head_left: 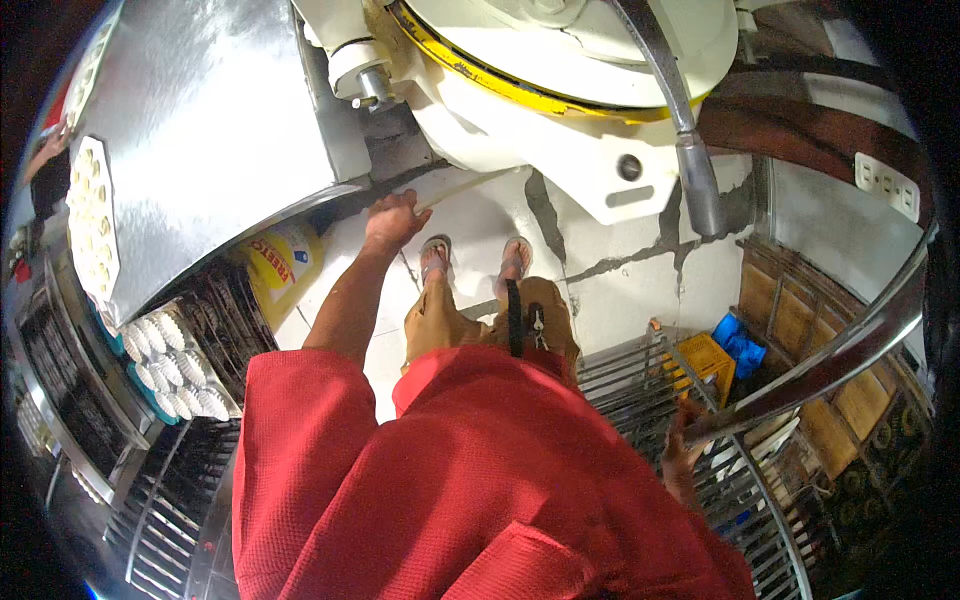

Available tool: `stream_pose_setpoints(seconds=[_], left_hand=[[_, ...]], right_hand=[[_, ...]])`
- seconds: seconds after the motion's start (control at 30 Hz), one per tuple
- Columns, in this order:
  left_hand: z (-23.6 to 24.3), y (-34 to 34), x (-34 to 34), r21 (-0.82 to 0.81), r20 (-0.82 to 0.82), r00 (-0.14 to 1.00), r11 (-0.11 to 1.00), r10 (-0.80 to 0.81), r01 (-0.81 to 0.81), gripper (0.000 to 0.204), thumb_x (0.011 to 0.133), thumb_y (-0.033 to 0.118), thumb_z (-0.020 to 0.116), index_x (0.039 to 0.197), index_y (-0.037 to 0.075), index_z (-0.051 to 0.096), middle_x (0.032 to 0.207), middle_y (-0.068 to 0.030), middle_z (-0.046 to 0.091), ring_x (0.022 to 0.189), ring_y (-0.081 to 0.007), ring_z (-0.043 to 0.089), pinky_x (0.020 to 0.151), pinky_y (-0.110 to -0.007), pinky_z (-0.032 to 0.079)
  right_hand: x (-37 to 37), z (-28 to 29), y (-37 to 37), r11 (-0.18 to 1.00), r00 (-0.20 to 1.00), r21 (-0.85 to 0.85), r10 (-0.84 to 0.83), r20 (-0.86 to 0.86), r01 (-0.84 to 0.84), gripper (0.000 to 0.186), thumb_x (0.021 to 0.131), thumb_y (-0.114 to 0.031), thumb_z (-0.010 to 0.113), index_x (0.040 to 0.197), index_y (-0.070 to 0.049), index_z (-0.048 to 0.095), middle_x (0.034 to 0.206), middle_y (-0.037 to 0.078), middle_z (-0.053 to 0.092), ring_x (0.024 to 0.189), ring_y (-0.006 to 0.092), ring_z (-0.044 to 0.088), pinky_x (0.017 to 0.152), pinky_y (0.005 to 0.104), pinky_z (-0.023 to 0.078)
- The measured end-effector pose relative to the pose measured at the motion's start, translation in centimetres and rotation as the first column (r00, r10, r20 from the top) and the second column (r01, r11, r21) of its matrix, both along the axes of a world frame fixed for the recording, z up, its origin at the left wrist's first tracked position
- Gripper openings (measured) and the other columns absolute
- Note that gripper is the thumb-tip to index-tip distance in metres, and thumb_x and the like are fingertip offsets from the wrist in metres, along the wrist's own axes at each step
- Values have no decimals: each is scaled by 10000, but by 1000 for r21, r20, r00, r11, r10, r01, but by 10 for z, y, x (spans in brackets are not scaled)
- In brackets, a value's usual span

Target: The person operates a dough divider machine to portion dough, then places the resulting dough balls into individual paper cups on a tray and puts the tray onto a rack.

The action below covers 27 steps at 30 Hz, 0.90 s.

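My left hand [397, 218] is held out over the pale floor, beside the corner of a steel table [220, 110]. Its thumb stands apart from the loosely bent fingers, and I see nothing held in it. Down at my right side, my right hand [682, 455] is closed at the near end of a long shiny metal bar [810, 375]; part of its fingers is hidden. Ahead of me stands a large cream-coloured machine [500, 130] with a yellow rim [500, 78] and a lever with a grey handle [700, 185].
On the table's left edge lies a tray of pale round pieces [93, 220]. Fluted moulds [175, 368] and a yellow sack [280, 268] are below. Another person's hand [52, 145] shows far left. At right are a slatted rack [625, 385], an orange crate [705, 362] and a power outlet [887, 187].
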State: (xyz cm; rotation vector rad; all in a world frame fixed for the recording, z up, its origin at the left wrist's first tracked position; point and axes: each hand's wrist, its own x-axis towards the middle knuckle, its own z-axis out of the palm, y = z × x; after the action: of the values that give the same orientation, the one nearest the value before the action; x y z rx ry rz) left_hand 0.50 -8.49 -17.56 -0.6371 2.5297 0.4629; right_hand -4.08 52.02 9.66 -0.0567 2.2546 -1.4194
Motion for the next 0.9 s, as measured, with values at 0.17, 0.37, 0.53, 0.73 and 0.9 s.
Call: stream_pose_setpoints(seconds=[0.17, 0.37, 0.53, 0.73, 0.9], left_hand=[[1, -1, 2, 23, 82, 994, 997, 70, -72, 421, 908, 457, 653, 1152, 117, 615, 1101, -166, 706, 1052, -394, 669, 917, -527, 519], [17, 3, 0, -16, -31, 995, 995, 95, -96, 472, 886, 476, 680, 1188, 115, 638, 1140, -168, 703, 1077, -394, 658, 919, -516, 523], [19, 9, -8, -40, 10, 979, 979, 202, -201, 632, 903, 671, 589, 1138, 91, 682, 1065, -194, 719, 1037, -413, 670, 972, -512, 494], [11, 11, -5, -50, -114, 967, 971, 229, -236, 563, 932, 637, 573, 993, 91, 692, 959, -188, 738, 894, -404, 708, 850, -505, 550], [-2, 20, -2, -42, -404, 843, 914, 354, -404, 529, 892, 598, 658, 911, 70, 686, 865, -162, 727, 827, -380, 711, 778, -474, 563]], right_hand=[[23, -25, 57, 983, 980, -27, -179, 87, 182, 334, 990, -209, 628, 1251, -8, 573, 1130, 78, 618, 918, 183, 579, 755, 347, 498], [5, -36, 33, 978, 989, 173, -129, 79, 114, 374, 969, -273, 647, 1228, -11, 584, 1109, 97, 607, 908, 210, 582, 771, 387, 491], [-4, -31, 21, 960, 987, 262, -129, 97, 99, 411, 952, -326, 663, 1210, -14, 594, 1092, 112, 598, 900, 232, 585, 784, 419, 485], [-4, -21, 14, 938, 984, 331, -147, 101, 106, 459, 931, -390, 682, 1187, -16, 605, 1072, 130, 588, 890, 259, 588, 801, 459, 478], [6, -19, 7, 917, 982, 382, -162, 96, 114, 502, 914, -443, 698, 1169, -19, 614, 1055, 145, 579, 882, 282, 591, 814, 492, 472]])
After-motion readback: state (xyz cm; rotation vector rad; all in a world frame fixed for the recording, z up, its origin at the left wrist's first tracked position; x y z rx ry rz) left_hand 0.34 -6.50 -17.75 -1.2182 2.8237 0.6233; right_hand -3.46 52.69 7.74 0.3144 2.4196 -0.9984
